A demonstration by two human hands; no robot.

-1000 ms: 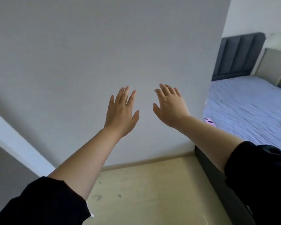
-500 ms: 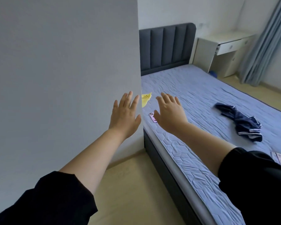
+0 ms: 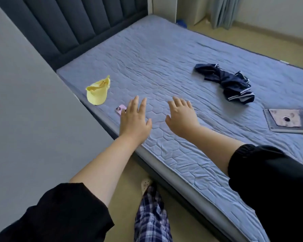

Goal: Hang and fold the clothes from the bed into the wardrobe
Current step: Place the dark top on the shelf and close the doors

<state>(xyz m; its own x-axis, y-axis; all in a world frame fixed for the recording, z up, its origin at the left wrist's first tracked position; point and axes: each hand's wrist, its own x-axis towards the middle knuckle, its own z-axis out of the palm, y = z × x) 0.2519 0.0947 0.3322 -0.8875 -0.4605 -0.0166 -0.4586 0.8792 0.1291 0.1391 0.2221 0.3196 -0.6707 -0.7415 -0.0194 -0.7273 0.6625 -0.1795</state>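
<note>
Left hand (image 3: 134, 119) and right hand (image 3: 181, 117) hovered side by side over the bed (image 3: 164, 49), empty, fingers straight. Navy garment (image 3: 229, 81) lay crumpled ahead-right of the right hand, well apart, long axis running far-left to near-right. Right hand was nearer; probably its reach.

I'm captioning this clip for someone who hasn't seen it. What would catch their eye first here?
The left hand and right hand hover open and empty over the near edge of the blue quilted bed. Beyond them, the bright yellow cap lies at the bed's left corner by the headboard. The crumpled navy garment with white stripes lies farther right on the bed.
</note>
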